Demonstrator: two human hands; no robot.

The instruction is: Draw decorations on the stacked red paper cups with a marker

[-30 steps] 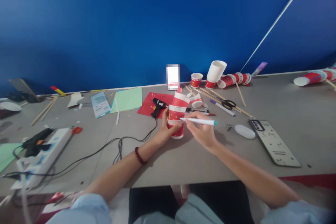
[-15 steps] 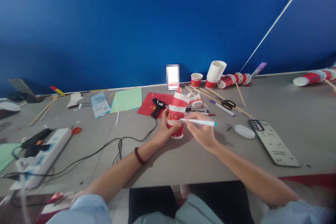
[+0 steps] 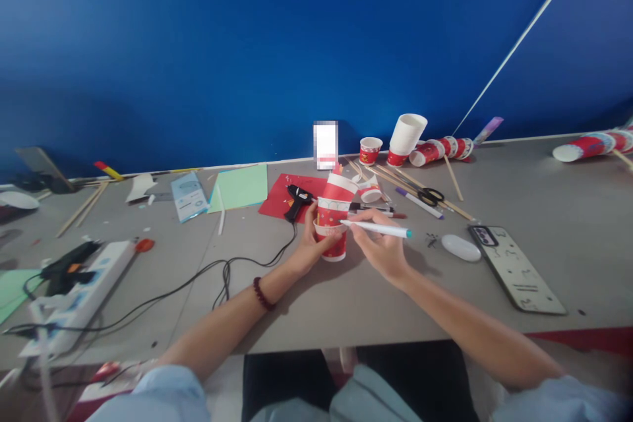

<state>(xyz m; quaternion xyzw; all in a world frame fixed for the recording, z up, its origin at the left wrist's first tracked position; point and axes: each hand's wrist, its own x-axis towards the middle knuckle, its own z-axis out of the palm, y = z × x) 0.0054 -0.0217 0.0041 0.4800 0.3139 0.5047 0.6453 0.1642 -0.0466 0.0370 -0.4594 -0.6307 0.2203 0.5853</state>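
Note:
Red and white paper cups (image 3: 337,201), joined into a small tower, stand upright on the table in front of me. My left hand (image 3: 312,241) is wrapped round the lower part from the left, its thumb across the front. A white marker (image 3: 380,229) with a teal end lies pinched in my right hand (image 3: 383,250). Its tip points left at the cups' side; whether it touches them I cannot tell. Just behind my left hand, a black hot glue gun (image 3: 297,201) rests on red paper (image 3: 277,194).
Scissors (image 3: 430,196), a purple marker (image 3: 419,203) and wooden sticks lie behind my right hand. More paper cups (image 3: 408,135) stand by the wall. To the right are a white mouse (image 3: 461,248) and a phone (image 3: 517,270); a power strip (image 3: 89,297) with cables is at left.
The marker in my right hand has shifted very slightly, its tip a little higher on the cups. My left hand and the cups have stayed in place.

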